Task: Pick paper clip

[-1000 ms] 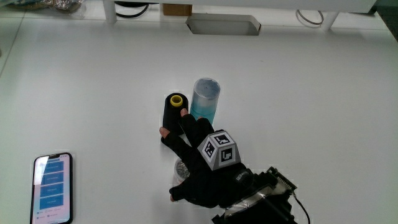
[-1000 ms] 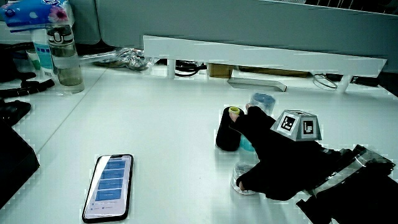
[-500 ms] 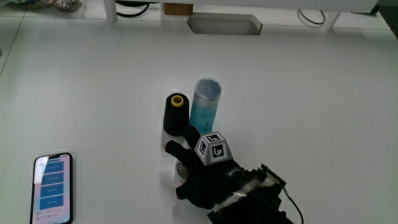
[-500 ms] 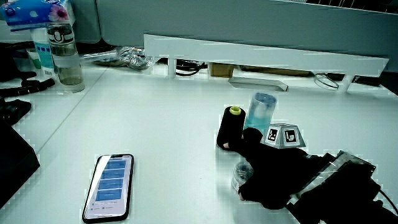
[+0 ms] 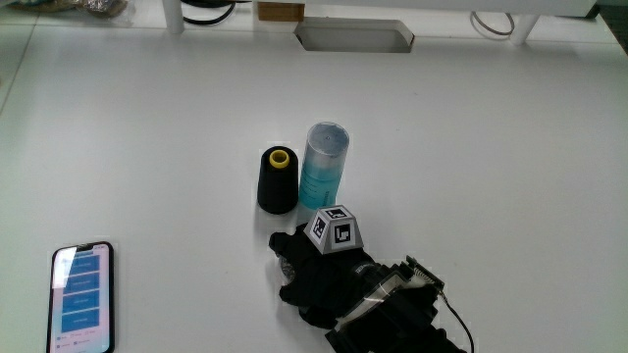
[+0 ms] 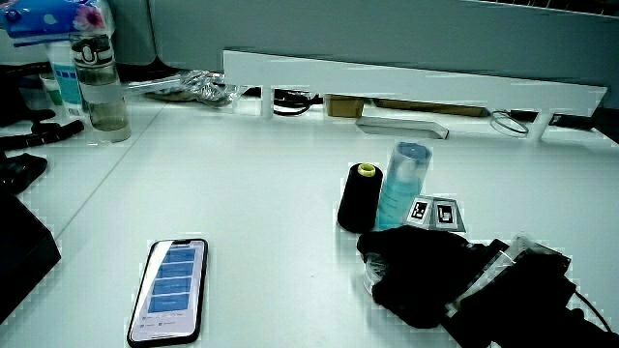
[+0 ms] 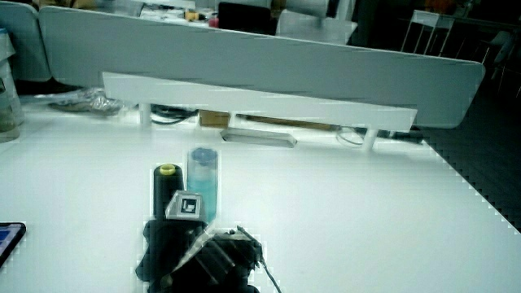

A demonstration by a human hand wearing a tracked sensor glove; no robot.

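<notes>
Since your hand [image 5: 319, 273] sits w/ fingers curled down over a small clear container [image 5: 286, 265] just nearer you than the black thread cone [image 5: 278, 180], well in from the table's [image 5: 471, 147] edges, the paper clip is prob. directly underneath, hidden, so can't tell if it's gripped.
</notes>
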